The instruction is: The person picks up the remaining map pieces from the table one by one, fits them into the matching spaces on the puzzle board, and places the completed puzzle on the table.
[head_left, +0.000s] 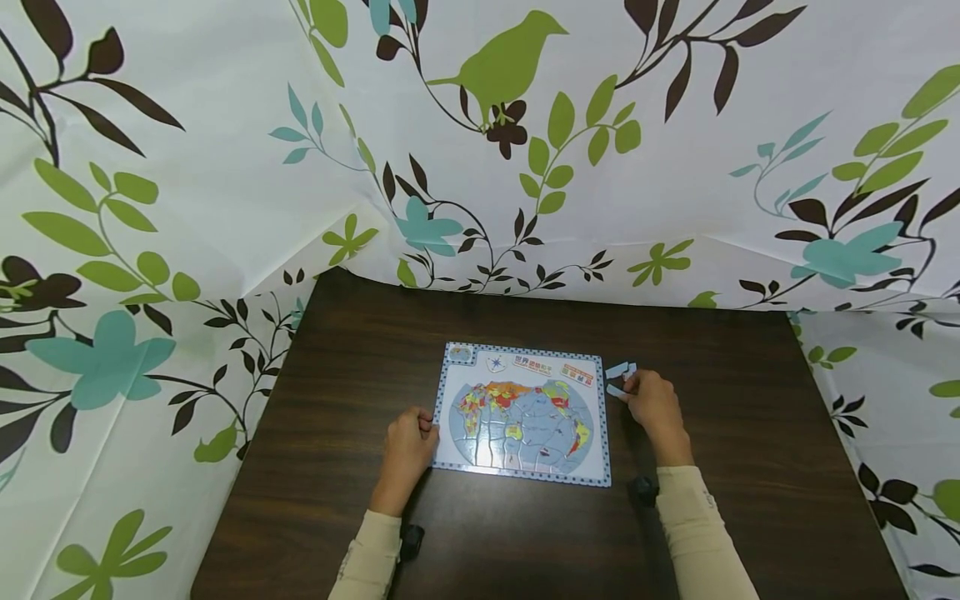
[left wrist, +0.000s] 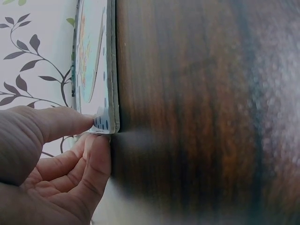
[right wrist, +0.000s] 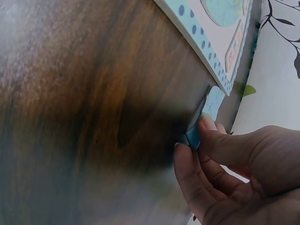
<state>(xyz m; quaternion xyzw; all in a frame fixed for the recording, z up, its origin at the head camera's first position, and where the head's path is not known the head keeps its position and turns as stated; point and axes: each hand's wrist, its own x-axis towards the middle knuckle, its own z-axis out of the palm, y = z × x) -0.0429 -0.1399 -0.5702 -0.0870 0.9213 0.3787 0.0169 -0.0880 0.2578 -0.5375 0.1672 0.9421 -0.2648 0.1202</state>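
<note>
A world map jigsaw puzzle (head_left: 522, 417) in a white board with a blue dotted border lies on the dark table. My left hand (head_left: 408, 446) grips the board's left edge near the front corner. In the left wrist view its thumb (left wrist: 70, 121) lies on the dotted border and the fingers are bent under the edge. Just beyond the board's right edge, my right hand (head_left: 656, 408) pinches a light blue puzzle piece (right wrist: 193, 136) between thumb and fingers. Other pale blue puzzle pieces (head_left: 617, 371) show beside those fingertips; how many the hand holds, I cannot tell.
The dark wooden table (head_left: 315, 500) extends around the board on all sides. Behind it and at its sides hangs white cloth (head_left: 675, 167) printed with leaves, flowers and birds. A black band with a small device (head_left: 412, 542) sits at the left wrist, another (head_left: 643, 492) at the right.
</note>
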